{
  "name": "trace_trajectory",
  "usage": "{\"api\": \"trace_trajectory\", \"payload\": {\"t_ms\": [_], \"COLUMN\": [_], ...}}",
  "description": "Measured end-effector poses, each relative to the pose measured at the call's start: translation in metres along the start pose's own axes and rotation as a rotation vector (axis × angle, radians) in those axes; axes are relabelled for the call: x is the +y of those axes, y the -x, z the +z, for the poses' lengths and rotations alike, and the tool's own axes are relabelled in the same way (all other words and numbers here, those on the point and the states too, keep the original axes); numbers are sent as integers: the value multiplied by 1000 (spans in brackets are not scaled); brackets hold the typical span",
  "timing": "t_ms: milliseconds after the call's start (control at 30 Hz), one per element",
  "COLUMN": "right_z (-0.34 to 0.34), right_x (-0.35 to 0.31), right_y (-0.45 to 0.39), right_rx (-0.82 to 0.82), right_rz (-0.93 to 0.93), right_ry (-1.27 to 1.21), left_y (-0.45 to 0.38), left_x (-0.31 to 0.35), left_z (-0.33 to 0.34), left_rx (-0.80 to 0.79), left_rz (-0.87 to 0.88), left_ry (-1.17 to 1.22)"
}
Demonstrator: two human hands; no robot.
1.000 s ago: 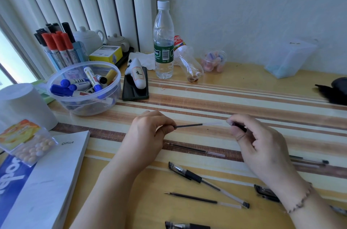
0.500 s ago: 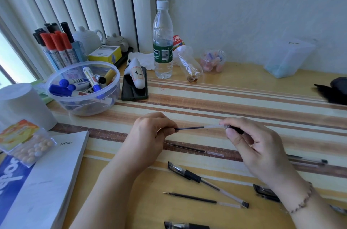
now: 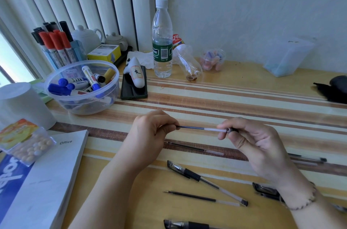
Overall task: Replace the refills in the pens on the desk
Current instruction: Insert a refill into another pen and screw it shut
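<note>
Two hands meet over the striped desk [image 3: 244,101]. The left hand [image 3: 150,131] has its fingers [image 3: 169,125] curled in, pinching the dark end of a thin plastic refill, dark with ink for half its length and clear beyond [image 3: 201,128]. The right hand [image 3: 253,142] holds a small dark pen part [image 3: 231,130] between thumb and fingers at the refill's clear end, and the two look to be touching there. The refill lies level between the hands, above the desk.

It should be very light, slightly springy and smooth, so I would grip it close to the end being fitted to stop it bowing. More refills and clear pens with black grips, one [image 3: 206,181] just below the hands, lie on the desk nearer the person.

Readable writing: "Office" on the white book [image 3: 47,172] at left. The green label on the clear water bottle [image 3: 162,41] ends in "pon"; the rest is hidden.
</note>
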State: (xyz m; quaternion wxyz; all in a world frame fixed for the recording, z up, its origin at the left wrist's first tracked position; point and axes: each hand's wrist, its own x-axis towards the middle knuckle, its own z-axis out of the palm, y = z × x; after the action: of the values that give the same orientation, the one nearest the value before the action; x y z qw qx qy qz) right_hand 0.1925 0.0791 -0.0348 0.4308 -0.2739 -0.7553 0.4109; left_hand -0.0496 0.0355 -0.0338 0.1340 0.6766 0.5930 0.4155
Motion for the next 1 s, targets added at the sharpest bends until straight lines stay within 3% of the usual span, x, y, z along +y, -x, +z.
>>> {"api": "trace_trajectory", "payload": {"t_ms": [333, 600, 833, 1000], "right_z": [-2, -1, 18, 23], "right_x": [2, -1, -11, -14], "right_y": [0, 2, 6, 6], "right_rx": [22, 52, -37, 9], "right_rz": [-49, -233, -94, -222], "right_ry": [105, 965, 839, 1000], "left_y": [0, 0, 4, 6], "left_x": [-2, -9, 23, 27], "left_z": [0, 4, 22, 29], "left_rx": [42, 54, -7, -41], "left_rz": [13, 146, 151, 229], "left_ry": [-15, -197, -18, -6]}}
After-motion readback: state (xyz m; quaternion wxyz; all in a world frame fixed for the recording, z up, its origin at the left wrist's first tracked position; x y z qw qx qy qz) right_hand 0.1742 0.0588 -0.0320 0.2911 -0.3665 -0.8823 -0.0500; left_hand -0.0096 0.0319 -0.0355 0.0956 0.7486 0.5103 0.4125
